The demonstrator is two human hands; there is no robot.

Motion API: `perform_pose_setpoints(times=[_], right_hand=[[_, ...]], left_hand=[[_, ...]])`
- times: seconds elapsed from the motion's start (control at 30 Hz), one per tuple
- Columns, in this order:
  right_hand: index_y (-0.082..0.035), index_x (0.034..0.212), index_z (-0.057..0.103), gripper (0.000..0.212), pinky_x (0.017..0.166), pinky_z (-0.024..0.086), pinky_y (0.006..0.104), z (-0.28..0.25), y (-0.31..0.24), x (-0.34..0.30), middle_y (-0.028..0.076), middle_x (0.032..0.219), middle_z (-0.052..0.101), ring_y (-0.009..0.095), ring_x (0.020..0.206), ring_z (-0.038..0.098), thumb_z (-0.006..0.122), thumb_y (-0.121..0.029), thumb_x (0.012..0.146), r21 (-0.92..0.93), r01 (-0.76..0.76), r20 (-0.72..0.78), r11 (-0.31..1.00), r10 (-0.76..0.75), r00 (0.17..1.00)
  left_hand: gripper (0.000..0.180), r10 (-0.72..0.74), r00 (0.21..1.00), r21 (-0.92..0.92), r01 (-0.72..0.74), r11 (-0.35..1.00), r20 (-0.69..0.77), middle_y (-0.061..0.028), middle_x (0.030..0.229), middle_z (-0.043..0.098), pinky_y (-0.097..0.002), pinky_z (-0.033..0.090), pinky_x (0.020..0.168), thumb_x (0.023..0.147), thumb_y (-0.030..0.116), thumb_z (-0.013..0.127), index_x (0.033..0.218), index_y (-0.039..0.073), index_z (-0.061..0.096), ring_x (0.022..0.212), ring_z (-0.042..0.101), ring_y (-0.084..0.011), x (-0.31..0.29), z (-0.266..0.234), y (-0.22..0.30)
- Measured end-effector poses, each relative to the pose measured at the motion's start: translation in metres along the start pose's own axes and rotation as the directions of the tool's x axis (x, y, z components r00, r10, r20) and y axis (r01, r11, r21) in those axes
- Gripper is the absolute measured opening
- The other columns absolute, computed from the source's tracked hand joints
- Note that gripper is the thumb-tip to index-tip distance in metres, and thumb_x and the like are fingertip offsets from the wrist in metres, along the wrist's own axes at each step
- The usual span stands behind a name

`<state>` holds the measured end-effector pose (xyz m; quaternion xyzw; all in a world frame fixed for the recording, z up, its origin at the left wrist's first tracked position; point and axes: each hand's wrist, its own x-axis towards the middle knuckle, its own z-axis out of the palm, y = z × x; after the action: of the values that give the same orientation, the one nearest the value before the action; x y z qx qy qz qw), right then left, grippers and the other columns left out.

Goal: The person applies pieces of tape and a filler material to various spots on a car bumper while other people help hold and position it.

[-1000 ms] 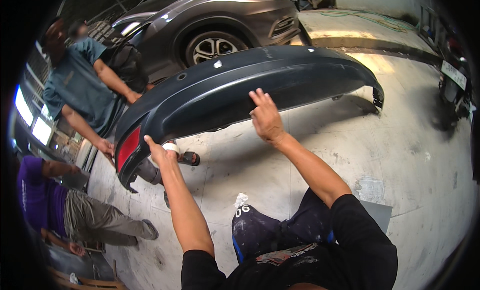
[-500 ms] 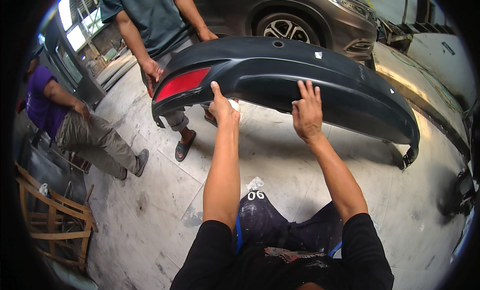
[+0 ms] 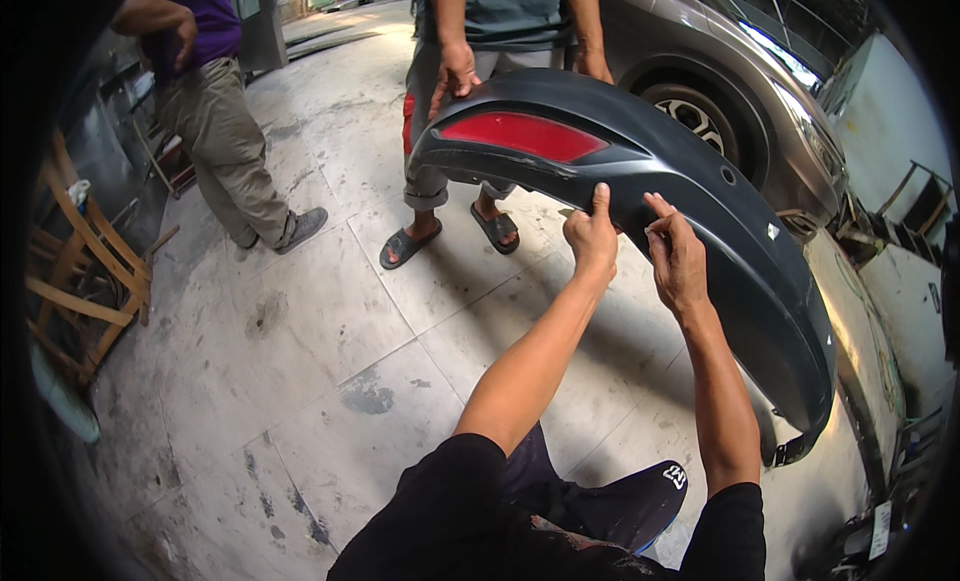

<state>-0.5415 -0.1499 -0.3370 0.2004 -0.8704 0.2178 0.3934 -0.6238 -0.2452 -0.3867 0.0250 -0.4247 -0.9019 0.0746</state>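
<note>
A black car bumper [image 3: 690,196] with a red reflector [image 3: 525,136] at its left end is held up in front of me. My left hand [image 3: 592,241] grips its lower edge, thumb up on the outer face; the fingers behind are hidden. Close beside it, my right hand [image 3: 680,261] has its fingers stretched toward the bumper's face, with the thumb bent. Nothing clearly shows in that hand. Facing me, a person in a grey-green shirt [image 3: 500,16] has a hand [image 3: 457,76] on the bumper's far left end.
Behind the bumper stands a brown-grey car [image 3: 745,91]. Another person, in a purple shirt [image 3: 215,26], stands at the left. A wooden frame [image 3: 90,271] leans by the left wall. The tiled floor [image 3: 330,331] is stained and patchy.
My view has turned left, so the bumper appears farther right and more slanted. My right hand has moved left along the bumper, close to my left hand, which keeps its grip.
</note>
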Motion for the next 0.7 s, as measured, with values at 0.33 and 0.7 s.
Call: perform_pose_setpoints(times=[0.33, 0.7], right_hand=[[0.005, 0.104, 0.049, 0.019, 0.115, 0.029, 0.0459, 0.089, -0.065, 0.088, 0.023, 0.136, 0.049, 0.035, 0.136, 0.038, 0.040, -0.008, 0.093, -0.237, 0.482, 0.600, 0.844, -0.263, 0.755], [0.006, 0.102, 0.052, 0.025, 0.117, 0.023, 0.0452, 0.202, -0.104, 0.130, 0.026, 0.144, 0.039, 0.037, 0.141, 0.029, 0.036, -0.013, 0.095, -0.312, 0.670, 0.691, 0.674, -0.323, 0.647]], left_hand=[[0.071, 0.205, 0.975, 0.296, -0.172, 0.939, -0.084, -0.0259, 0.110, 0.059, -0.0402, 0.038, 0.090, 0.091, 0.058, 0.053, 0.112, -0.010, 0.056, 0.102, 0.052, -0.0306, 0.000, 0.009, -0.032], [0.082, 0.193, 0.959, 0.461, -0.078, 0.884, -0.208, -0.0261, 0.094, 0.064, -0.0445, 0.041, 0.089, 0.090, 0.070, 0.041, 0.093, -0.008, 0.064, 0.096, 0.058, -0.0369, -0.007, 0.016, -0.015]])
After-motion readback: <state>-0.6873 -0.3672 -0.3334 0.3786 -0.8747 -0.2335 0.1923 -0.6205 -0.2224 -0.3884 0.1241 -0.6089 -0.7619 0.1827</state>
